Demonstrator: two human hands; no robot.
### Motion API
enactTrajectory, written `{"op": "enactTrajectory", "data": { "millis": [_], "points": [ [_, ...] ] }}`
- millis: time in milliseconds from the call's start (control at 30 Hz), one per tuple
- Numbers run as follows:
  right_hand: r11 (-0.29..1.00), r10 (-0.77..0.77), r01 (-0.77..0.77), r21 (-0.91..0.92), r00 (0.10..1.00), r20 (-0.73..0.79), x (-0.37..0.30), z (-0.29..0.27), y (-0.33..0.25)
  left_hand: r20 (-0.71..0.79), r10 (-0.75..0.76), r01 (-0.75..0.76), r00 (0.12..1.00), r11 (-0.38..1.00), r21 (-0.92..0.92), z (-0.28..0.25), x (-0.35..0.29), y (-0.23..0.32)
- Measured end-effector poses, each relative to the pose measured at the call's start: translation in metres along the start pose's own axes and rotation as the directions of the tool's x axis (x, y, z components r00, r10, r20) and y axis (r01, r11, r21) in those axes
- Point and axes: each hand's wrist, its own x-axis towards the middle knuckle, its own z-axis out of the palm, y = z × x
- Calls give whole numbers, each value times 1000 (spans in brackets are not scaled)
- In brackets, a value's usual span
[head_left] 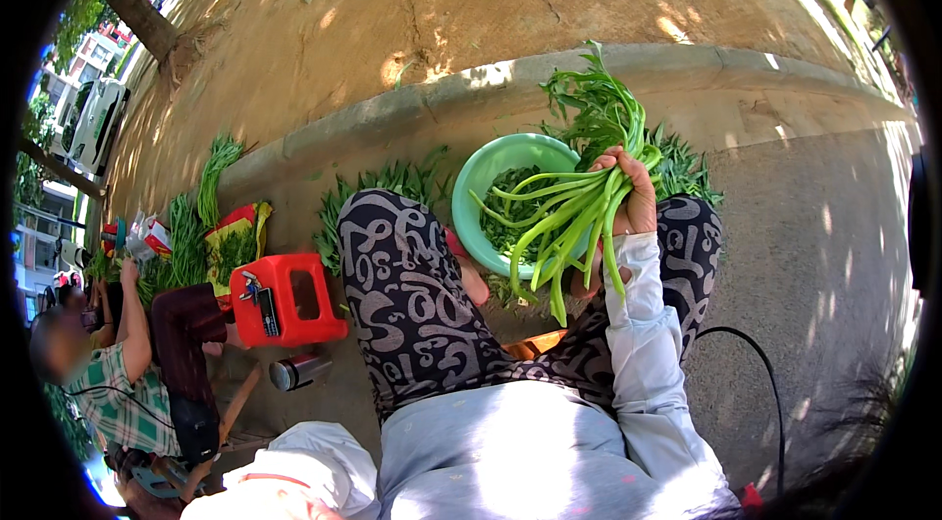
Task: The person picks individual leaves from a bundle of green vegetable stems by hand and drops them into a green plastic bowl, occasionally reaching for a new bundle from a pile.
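My right hand (633, 188) is closed around a bunch of long-stemmed leafy greens (569, 211), raised over the right side of a pale green plastic basin (471, 162). The pale stems fan out toward me and to the left, and the leaves point away. Loose green leaves (507, 201) lie inside the basin, partly covered by the stems. At the lower left edge my left arm is bent in a white sleeve (319, 456). Below it, bright glare and the picture's edge hide the fingers of my left hand.
More greens (388, 182) lie beside the basin, against a concrete curb (343, 123). To my left stand a red plastic stool (319, 299) with a phone (267, 312) and keys, and a metal flask (299, 372). A person in a checked shirt (128, 392) sits beyond, near more bundles.
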Motion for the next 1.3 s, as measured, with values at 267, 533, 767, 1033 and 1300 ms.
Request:
{"op": "enactTrajectory", "data": {
  "millis": [267,533,767,1033,1300],
  "points": [
    [999,-24,23,39,999,45,-2,-3,-13,58,-57,57,997,998,15,3,-21,0],
    [986,-161,160,43,987,29,-8,11,-13,-538,-346,522,768,826,214,-51,-57,-42],
    [971,-219,223,-89,974,50,0,18,-12,-761,-362,539,539,842,-19,-116,-74,-145],
    [957,-262,263,-126,965,26,2,10,-13,-697,-476,412,536,868,-277,-115,-84,-146],
    [959,-257,256,-120,966,3,2,-2,-17,-758,-485,454,436,846,-279,-116,-101,-150]
  ]
}}
